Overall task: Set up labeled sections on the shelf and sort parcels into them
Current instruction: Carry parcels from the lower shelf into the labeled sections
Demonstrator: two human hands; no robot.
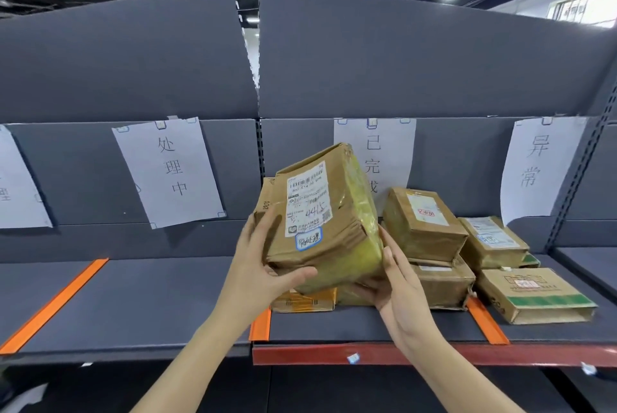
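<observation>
Held parcel: a brown carton (320,219) banded with yellowish tape, with a white shipping label on its upper face. It is held tilted, clear of the shelf, in front of the section marked 已完成.
Left hand: the left hand (263,265) is clasped on the held parcel's left side, fingers spread over that face and thumb curled along the lower front edge.
Right hand: the right hand (390,279) is wrapped round the lower right corner, thumb tucked beneath and fingers laid close together up the taped side.
Shelf: a grey deck (167,295) with a grey back panel. A red front rail (434,354) is fitted under the right bay.
Dividers: three orange strips are laid front to back, at left (56,302), centre (260,324) and right (485,322).
Section sheets: white sheets are taped to the back panel, reading 处理中 (168,172), 已完成 (374,152) and 异常 (534,165). A fourth sheet (16,185) is cut off at the left edge.
Stock, 已完成 section: an orange-taped parcel (303,300) lies below the held parcel. Beside it, a small brown box (424,225) is stacked on a lower box (440,282).
Stock, 异常 section: a labelled box (494,242) stands at the back, with a flat green-striped carton (534,292) in front of it.
</observation>
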